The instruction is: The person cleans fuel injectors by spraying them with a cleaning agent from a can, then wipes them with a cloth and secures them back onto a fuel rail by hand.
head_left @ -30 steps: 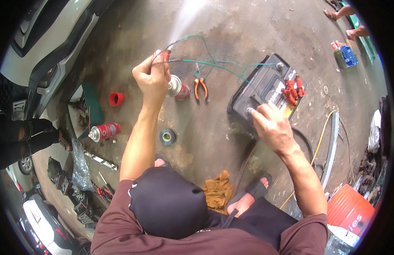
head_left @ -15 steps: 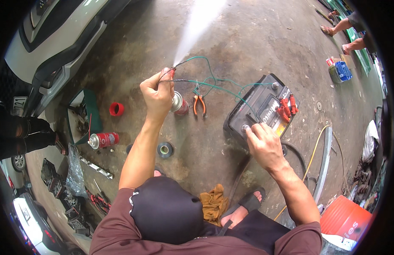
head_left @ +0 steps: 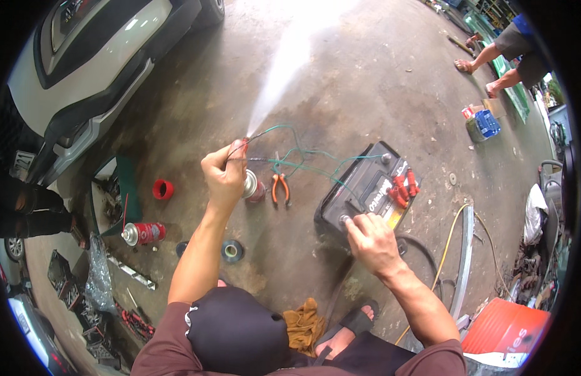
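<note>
My left hand (head_left: 224, 174) is closed around a small red fuel injector (head_left: 244, 145), thumb uppermost. White mist (head_left: 274, 81) sprays from it toward the far side. Dark and green wires (head_left: 284, 127) run from the injector to a black car battery (head_left: 360, 183) on the floor at right. At the battery's near terminal, my right hand (head_left: 373, 245) pinches the end of a green wire; its fingertips hide the contact. A spray can (head_left: 255, 189) shows beside my left wrist; whether it is attached to the injector is hidden. Several red injectors (head_left: 401, 188) lie on the battery.
Orange-handled pliers (head_left: 281, 190) lie between the can and the battery. To the left are a red cap (head_left: 163, 189), another spray can (head_left: 143, 234), tape roll (head_left: 232, 250) and green box (head_left: 125, 194). A red bucket (head_left: 507, 329) stands near right. Other people's legs show at left and far right.
The view has shifted, so everything sits lower and slightly left. Mist still sprays from the injector; both hands keep their grips.
</note>
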Demonstrator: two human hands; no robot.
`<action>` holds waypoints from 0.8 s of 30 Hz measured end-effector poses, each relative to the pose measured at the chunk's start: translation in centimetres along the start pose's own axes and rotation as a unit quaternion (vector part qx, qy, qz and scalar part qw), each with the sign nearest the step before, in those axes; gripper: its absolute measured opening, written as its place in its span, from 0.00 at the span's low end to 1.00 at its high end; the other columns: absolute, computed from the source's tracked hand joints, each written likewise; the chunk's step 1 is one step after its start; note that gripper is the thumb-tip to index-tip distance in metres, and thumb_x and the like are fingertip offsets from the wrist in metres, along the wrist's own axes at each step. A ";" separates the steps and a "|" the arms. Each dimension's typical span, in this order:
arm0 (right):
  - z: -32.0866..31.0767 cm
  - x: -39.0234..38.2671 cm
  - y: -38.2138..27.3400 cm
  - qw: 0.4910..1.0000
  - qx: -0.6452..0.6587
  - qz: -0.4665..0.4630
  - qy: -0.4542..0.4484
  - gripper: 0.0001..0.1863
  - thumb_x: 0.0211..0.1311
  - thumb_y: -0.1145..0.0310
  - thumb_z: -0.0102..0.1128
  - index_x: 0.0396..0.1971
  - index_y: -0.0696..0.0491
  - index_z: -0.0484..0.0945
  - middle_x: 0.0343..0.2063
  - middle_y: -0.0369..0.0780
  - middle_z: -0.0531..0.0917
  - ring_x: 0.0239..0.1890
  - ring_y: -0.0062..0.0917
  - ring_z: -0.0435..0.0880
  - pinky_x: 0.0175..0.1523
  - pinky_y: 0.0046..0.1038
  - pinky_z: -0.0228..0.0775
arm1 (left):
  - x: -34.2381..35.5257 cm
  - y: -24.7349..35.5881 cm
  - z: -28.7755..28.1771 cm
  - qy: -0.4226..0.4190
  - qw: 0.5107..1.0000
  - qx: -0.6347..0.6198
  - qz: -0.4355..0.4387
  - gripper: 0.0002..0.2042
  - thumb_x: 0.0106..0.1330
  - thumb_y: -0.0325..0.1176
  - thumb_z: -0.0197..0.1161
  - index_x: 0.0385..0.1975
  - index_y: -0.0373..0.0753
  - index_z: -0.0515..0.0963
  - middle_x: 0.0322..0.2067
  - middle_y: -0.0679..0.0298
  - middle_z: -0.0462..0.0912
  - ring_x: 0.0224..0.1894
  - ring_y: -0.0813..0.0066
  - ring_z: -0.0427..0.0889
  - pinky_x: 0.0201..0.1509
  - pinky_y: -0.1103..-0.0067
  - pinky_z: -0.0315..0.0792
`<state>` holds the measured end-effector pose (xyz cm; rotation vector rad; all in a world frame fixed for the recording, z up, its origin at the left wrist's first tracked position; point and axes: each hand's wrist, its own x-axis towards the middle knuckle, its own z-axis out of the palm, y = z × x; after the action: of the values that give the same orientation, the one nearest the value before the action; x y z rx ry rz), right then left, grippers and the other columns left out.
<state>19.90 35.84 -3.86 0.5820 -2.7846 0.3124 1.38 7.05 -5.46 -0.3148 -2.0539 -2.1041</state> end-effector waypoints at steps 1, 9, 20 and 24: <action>0.0 0.1 0.0 1.000 -0.007 -0.001 0.003 0.07 0.61 0.73 0.65 0.37 0.59 0.84 0.28 0.39 0.77 0.33 0.32 0.80 0.41 0.33 0.74 | 0.0 0.0 0.0 0.000 1.000 -0.006 0.005 0.23 0.81 0.32 0.59 0.17 0.38 0.67 0.15 0.75 0.64 0.18 0.88 0.60 0.21 0.81 0.51; 0.1 -0.1 0.3 1.000 -0.021 -0.020 -0.010 0.12 0.57 0.73 0.66 0.40 0.60 0.85 0.31 0.40 0.81 0.36 0.33 0.83 0.49 0.37 0.76 | 0.0 -0.5 0.0 -0.003 1.000 -0.019 -0.010 0.24 0.81 0.33 0.59 0.16 0.37 0.68 0.15 0.73 0.66 0.17 0.88 0.61 0.21 0.81 0.51; 0.1 -0.1 -0.2 1.000 -0.015 0.000 -0.024 0.12 0.58 0.73 0.65 0.41 0.60 0.85 0.31 0.41 0.80 0.37 0.34 0.83 0.60 0.43 0.74 | 0.0 -0.3 -0.1 -0.013 1.000 -0.010 0.009 0.23 0.82 0.33 0.59 0.18 0.37 0.69 0.16 0.75 0.66 0.18 0.88 0.61 0.21 0.81 0.51; 0.3 0.1 -0.5 0.998 -0.040 0.003 -0.044 0.13 0.56 0.75 0.70 0.42 0.57 0.86 0.31 0.39 0.81 0.37 0.32 0.83 0.63 0.44 0.74 | -0.1 -0.6 -0.3 -0.010 1.000 -0.012 0.003 0.23 0.82 0.33 0.59 0.18 0.36 0.69 0.16 0.75 0.65 0.18 0.88 0.60 0.21 0.81 0.51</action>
<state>19.97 35.32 -4.09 0.5805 -2.8690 0.1789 1.29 6.79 -6.09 -0.3482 -2.0369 -2.1322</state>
